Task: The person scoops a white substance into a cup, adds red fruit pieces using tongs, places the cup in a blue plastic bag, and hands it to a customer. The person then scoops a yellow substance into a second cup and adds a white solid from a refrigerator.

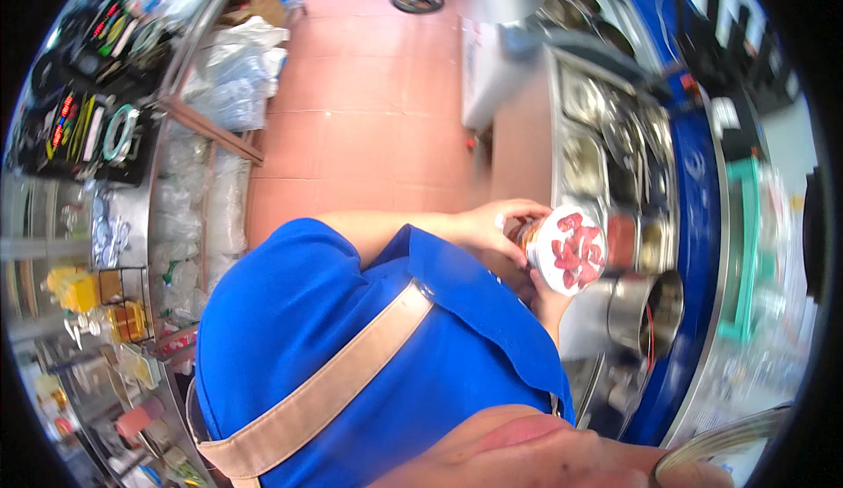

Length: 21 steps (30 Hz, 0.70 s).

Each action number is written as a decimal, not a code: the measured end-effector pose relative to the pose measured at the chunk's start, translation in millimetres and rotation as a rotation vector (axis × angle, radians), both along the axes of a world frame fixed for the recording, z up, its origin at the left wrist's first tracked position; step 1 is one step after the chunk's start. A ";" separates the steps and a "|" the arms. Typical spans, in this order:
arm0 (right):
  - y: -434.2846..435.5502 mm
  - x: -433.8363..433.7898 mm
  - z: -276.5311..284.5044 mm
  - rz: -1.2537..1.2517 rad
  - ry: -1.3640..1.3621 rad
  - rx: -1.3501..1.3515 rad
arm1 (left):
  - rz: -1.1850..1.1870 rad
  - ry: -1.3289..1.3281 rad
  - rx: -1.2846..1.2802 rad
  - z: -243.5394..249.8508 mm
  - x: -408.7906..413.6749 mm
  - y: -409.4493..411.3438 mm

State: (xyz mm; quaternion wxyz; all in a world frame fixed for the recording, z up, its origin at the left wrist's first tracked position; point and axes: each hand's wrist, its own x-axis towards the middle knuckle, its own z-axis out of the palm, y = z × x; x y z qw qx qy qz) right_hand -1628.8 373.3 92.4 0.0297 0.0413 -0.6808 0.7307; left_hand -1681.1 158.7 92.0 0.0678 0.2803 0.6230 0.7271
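A cup topped with white cream and red fruit pieces (pixel 574 254) is tilted so that its top faces me. My left hand (pixel 504 231) wraps around its side, with a white ring or band showing on one finger. At its lower edge my right hand (pixel 548 300) has a finger against the cup; most of that hand is hidden behind the cup and my blue collar. Just beyond the cup, a steel insert with red contents (pixel 622 237) sits in the counter.
Steel food pans (pixel 583 165) line the counter at the right. A steel pot (pixel 635 313) stands near my right hand, beside a blue ledge (pixel 695 224) and a teal frame (pixel 743 251). Metal shelving (pixel 211 139) with bagged goods runs behind me. Between them lies the tiled floor (pixel 362 125).
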 end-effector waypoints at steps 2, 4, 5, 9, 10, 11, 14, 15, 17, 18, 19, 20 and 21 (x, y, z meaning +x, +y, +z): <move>-50.3 -21.8 1.9 0.091 0.133 0.221 | 0.037 -0.128 0.063 4.6 17.2 -51.0; -105.1 -35.9 8.7 0.162 0.241 0.349 | 0.110 -0.195 0.176 11.1 17.8 -109.8; -135.9 -50.8 7.2 0.212 0.250 0.341 | 0.157 -0.173 0.183 9.7 13.0 -141.3; -263.7 -103.4 -0.8 0.424 0.186 0.226 | 0.387 -0.130 0.111 6.3 5.4 -259.6; -293.1 -113.1 -4.3 0.467 0.164 0.203 | 0.444 -0.144 0.056 16.8 4.9 -288.2; -324.5 -126.0 -7.1 0.508 0.149 0.187 | 0.499 -0.158 0.001 22.3 2.3 -315.7; -420.5 -162.2 -5.4 0.638 0.123 0.061 | 0.760 -0.106 -0.166 22.4 -8.1 -393.7; -454.9 -176.6 0.4 0.684 0.121 -0.042 | 0.840 -0.094 -0.230 21.5 -15.0 -417.1; -508.5 -216.5 4.9 0.771 -0.006 -0.039 | 0.990 -0.096 -0.197 18.7 -39.1 -458.0; -539.5 -235.6 7.9 0.836 -0.001 -0.047 | 1.031 -0.145 -0.147 12.4 -51.8 -480.5; -574.1 -259.5 13.0 0.907 0.014 -0.058 | 1.079 -0.182 -0.099 9.9 -67.4 -503.8; -609.6 -280.9 12.0 0.958 0.062 -0.063 | 1.143 -0.192 -0.064 8.1 -80.2 -527.5; -644.6 -302.6 10.8 1.008 0.113 -0.065 | 1.204 -0.199 -0.028 7.0 -94.9 -551.4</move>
